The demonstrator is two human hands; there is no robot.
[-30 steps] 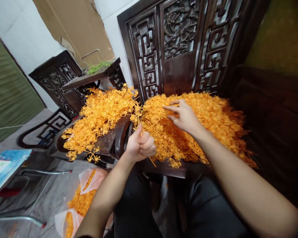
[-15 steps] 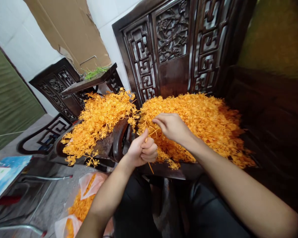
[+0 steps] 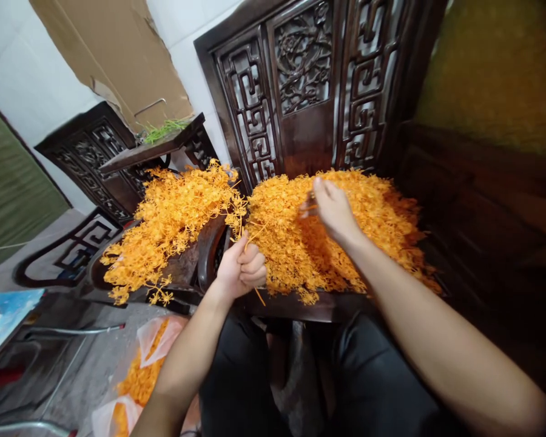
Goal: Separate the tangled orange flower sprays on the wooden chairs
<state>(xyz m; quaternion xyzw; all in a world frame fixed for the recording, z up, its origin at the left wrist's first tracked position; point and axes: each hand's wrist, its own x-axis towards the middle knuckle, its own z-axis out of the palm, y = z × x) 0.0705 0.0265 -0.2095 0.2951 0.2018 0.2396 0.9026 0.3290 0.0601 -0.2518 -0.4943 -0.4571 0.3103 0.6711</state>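
Note:
My left hand [image 3: 243,268] is closed in a fist, thumb up, around a thin orange plastic stem [image 3: 260,297]. The stem's lower end pokes out below the fist, and bare orange branches spread above the thumb. Over the large heap of orange plastic flower pieces [image 3: 368,212] hovers my right hand [image 3: 331,206]. Its fingers are apart and somewhat blurred, with nothing visible in them. Left of my left hand, a second pile of branched orange flower sprays [image 3: 173,212] lies across the dark wooden armrest [image 3: 209,255].
A carved dark wooden chair back [image 3: 307,136] rises behind the heap. Green stems [image 3: 164,130] lie on a small wooden side table [image 3: 136,155]. Plastic bags of orange pieces [image 3: 141,379] sit on the floor at lower left, near a blue-topped folding table [image 3: 9,315].
My right hand has moved away from the stem at my left fist, going up and right over the large heap. My left hand keeps its hold on the stem. The view has shifted slightly.

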